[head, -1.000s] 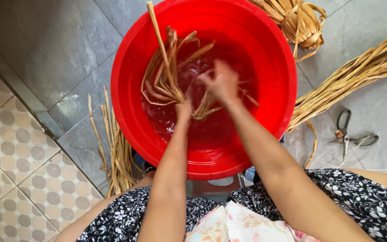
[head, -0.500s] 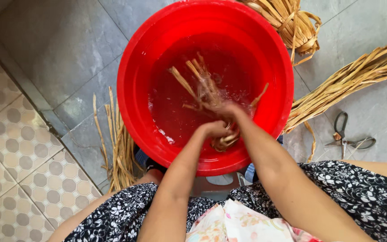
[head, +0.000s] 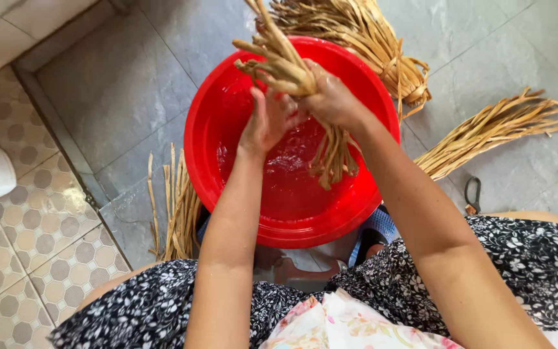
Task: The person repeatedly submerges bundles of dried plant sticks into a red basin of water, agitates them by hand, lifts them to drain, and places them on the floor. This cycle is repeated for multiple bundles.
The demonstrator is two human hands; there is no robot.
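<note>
A grey tiled floor (head: 130, 84) was spread under everything, with a patterned tile strip at its left edge; on it a red plastic basin (head: 227, 168) was set between the person's knees, a shallow pool of water being held in its bottom. Dry straw-coloured reed bundles were laid around it — one thick sheaf (head: 356, 32) behind the rim, a second sheaf (head: 498, 129) fanned out to the right, and a thin loose bunch (head: 175, 207) flat beside the basin's left wall; a pair of scissors (head: 473, 194) was half hidden near the right knee.

A wet bundle of reed strips (head: 330, 148) was held above the water, its upper ends standing up past the far rim and its lower ends hanging just over the surface. Half a second earlier the same strips had been pressed down in the water; they had since been lifted clear and gathered into one tight hank, so the soaking appeared finished for this lot and the wringing or draining begun.

The right hand (head: 334, 100) was closed firmly round the middle of the hank; the left hand (head: 269, 119) was set against it just beside, fingers half curled onto the strips, the grip loose rather than wide.
</note>
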